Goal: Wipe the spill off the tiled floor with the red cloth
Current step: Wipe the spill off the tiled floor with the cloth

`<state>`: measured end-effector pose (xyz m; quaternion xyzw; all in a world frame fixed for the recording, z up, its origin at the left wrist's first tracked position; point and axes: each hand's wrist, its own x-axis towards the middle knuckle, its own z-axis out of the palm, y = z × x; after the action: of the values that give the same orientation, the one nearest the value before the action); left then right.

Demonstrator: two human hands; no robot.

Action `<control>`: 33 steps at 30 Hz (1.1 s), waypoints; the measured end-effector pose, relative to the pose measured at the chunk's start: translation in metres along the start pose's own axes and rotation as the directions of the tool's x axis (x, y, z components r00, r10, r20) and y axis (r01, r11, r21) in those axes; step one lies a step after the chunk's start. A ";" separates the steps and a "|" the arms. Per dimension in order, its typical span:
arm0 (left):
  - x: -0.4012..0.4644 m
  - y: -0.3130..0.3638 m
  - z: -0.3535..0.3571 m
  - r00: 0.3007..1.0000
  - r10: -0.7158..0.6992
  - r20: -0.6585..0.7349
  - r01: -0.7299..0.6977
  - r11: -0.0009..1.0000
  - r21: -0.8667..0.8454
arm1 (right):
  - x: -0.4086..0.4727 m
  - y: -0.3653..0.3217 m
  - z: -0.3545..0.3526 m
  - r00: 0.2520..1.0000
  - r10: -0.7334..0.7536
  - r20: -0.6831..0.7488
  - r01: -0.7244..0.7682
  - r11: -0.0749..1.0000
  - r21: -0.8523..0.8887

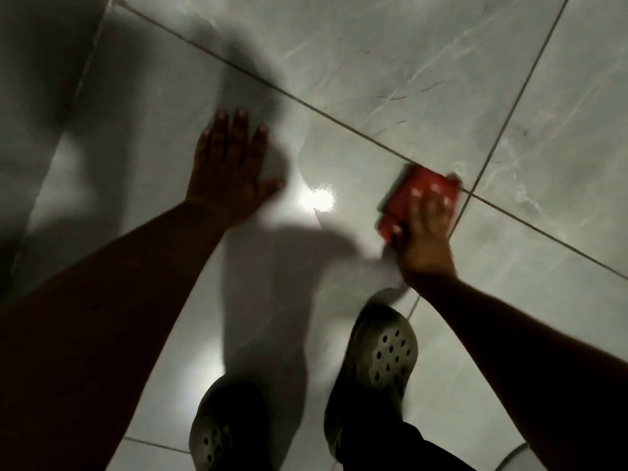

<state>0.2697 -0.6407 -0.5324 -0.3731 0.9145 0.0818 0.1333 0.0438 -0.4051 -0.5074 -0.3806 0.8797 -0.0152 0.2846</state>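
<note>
A folded red cloth (421, 188) lies flat on the glossy grey tiled floor (390, 73), right where two grout lines cross. My right hand (424, 232) presses down on it, fingers spread over its top. My left hand (231, 168) rests flat on the floor to the left, fingers apart, holding nothing. Between the hands a bright wet-looking glare spot (321, 198) shines on the tile; the picture is blurred, and I cannot make out the spill's edges.
Two grey-green perforated clogs stand below the hands, one (377, 365) near the right arm and one (221, 433) at the bottom middle. Dark shadows fall over the left tiles. A pale cable (509, 453) curves at the bottom right.
</note>
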 end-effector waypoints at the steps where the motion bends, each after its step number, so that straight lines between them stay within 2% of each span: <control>1: 0.000 0.002 0.000 1.000 -0.019 0.004 0.019 1.000 -0.009 | -0.013 0.014 0.000 0.988 0.151 -0.007 -0.151 0.988 0.029; 4: -0.002 0.005 0.001 0.998 -0.043 0.037 0.045 0.998 -0.046 | -0.020 0.019 0.004 0.906 0.423 -0.002 -0.422 0.904 0.075; 6: -0.009 0.004 0.002 0.997 -0.058 0.054 0.062 0.995 -0.073 | -0.004 -0.007 0.004 0.804 0.595 0.005 -0.591 0.798 0.119; 7: -0.015 0.002 0.003 0.996 -0.067 0.059 0.071 0.994 -0.084 | 0.006 -0.023 0.003 0.762 0.647 0.017 -0.645 0.756 0.112; 8: -0.023 0.001 0.004 0.995 -0.072 0.064 0.078 0.993 -0.093 | 0.014 -0.041 0.003 0.760 0.650 0.021 -0.649 0.755 0.093; 10: -0.033 -0.003 0.006 0.995 -0.065 0.071 0.072 0.992 -0.106 | 0.028 -0.081 0.005 0.869 0.495 -0.003 -0.494 0.867 0.058; 12: -0.037 -0.008 0.006 0.997 -0.040 0.066 0.047 0.994 -0.103 | 0.037 -0.124 0.011 0.981 0.196 0.004 -0.196 0.980 -0.023; 13: -0.037 -0.011 0.006 0.998 -0.025 0.060 0.031 0.994 -0.102 | 0.040 -0.143 0.016 0.999 0.048 0.021 -0.046 0.996 -0.075; 16: -0.041 -0.016 0.005 0.999 0.001 0.044 0.003 0.996 -0.092 | 0.039 -0.166 0.026 0.974 -0.220 0.062 0.227 0.959 -0.168; 19: -0.048 -0.024 0.004 0.998 -0.015 0.054 0.016 0.999 -0.033 | 0.015 -0.131 0.029 0.884 -0.448 0.135 0.468 0.860 -0.206; 20: -0.048 -0.026 0.004 0.998 -0.014 0.062 0.016 0.999 -0.029 | 0.003 -0.111 0.029 0.860 -0.485 0.160 0.509 0.836 -0.205; 22: -0.047 -0.028 0.002 0.997 -0.005 0.074 0.007 0.999 -0.031 | -0.023 -0.064 0.030 0.899 -0.398 0.182 0.428 0.889 -0.166; 24: -0.045 -0.029 0.004 0.998 0.003 0.068 -0.001 1.000 -0.027 | -0.047 -0.023 0.024 0.976 -0.132 0.176 0.153 0.982 -0.110; 25: -0.044 -0.029 0.006 0.998 0.007 0.059 -0.006 1.000 -0.027 | -0.054 -0.008 0.022 0.986 0.002 0.168 0.013 0.996 -0.088; 28: -0.046 -0.031 0.011 0.999 0.022 0.027 -0.021 0.999 -0.040 | -0.036 -0.001 0.012 0.959 0.270 0.087 -0.272 0.962 0.008; 30: -0.046 -0.032 0.014 0.999 0.030 -0.013 -0.031 0.998 -0.047 | 0.001 -0.017 0.003 0.905 0.426 -0.014 -0.422 0.901 0.094; 32: -0.046 -0.032 0.016 0.997 0.044 -0.057 -0.046 0.998 -0.041 | 0.044 -0.039 -0.011 0.872 0.485 -0.064 -0.478 0.873 0.100; 33: -0.046 -0.033 0.017 0.996 0.055 -0.075 -0.057 0.998 -0.027 | 0.063 -0.051 -0.017 0.886 0.461 -0.061 -0.456 0.887 0.074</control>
<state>0.3276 -0.6297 -0.5366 -0.3520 0.9276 0.0851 0.0916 0.0341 -0.4877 -0.5112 -0.1529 0.9542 0.0124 0.2570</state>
